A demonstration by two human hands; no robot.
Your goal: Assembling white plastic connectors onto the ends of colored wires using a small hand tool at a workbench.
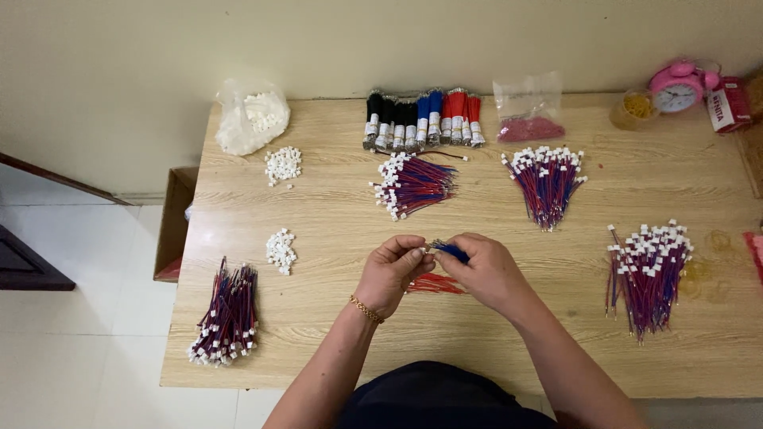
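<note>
left hand [391,270] fingers pinched | right hand [486,270] fingers pinched, fingertips meeting

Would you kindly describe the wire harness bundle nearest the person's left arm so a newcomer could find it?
Start at the wooden table and go to its near left corner. There lies a bundle of red-and-blue wires, well left of the left hand. Unlike the other bundles, its white connectors point toward the table's near edge.

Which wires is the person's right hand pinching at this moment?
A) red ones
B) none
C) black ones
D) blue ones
D: the right hand pinches a small bunch of blue wires facing the left hand, while the red wires lie on the table beneath.
</note>
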